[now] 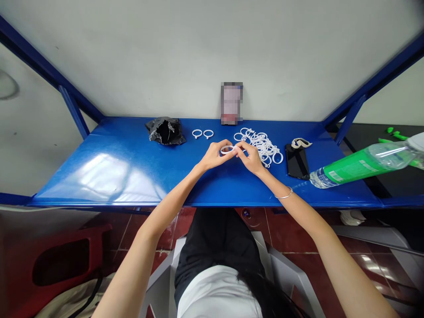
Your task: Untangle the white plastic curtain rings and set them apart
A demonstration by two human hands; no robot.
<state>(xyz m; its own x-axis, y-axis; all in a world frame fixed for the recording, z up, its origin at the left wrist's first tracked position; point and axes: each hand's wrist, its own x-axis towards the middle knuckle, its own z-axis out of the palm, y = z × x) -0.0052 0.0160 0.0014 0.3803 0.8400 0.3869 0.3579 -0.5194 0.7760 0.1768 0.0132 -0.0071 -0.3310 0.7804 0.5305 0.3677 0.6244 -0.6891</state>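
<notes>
Over the middle of the blue table, my left hand is closed around a white ring and holds it by its side. My right hand pinches at the right side of that same ring, where the fingertips of both hands meet; what exactly its fingers grip there is hard to make out. Just behind and to the right of my right hand lies a loose heap of white rings, each with a small tab. Two more white rings, a left one and a right one, lie side by side beyond my left hand.
A crumpled black plastic bag sits at the back left of the blue table. Against the wall leans a blurred phone-like panel. At right are a black phone, a whitish strip and a green-labelled bottle.
</notes>
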